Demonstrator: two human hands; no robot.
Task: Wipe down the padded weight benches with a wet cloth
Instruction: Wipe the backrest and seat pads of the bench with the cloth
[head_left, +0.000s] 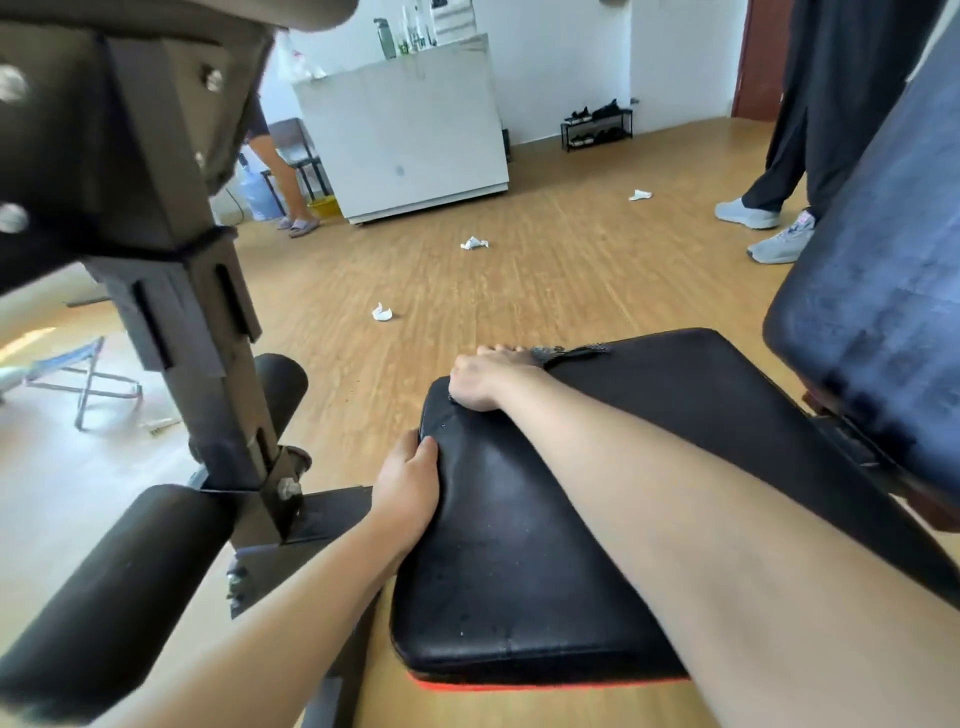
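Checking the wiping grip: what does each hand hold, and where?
Right hand presses the cloth onto the seat pad's far edge; left hand grips the pad's left edge.

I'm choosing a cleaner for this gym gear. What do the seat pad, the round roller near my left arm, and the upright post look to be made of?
Seat pad: black vinyl or faux leather, probably; smooth, faint sheen, stitched edge seam, speckled with dust.
Roller: likely dense foam or rubbery sleeve; matte black, no seams showing.
Upright post: painted steel tubing, seemingly; dark square section with slots and bolts.
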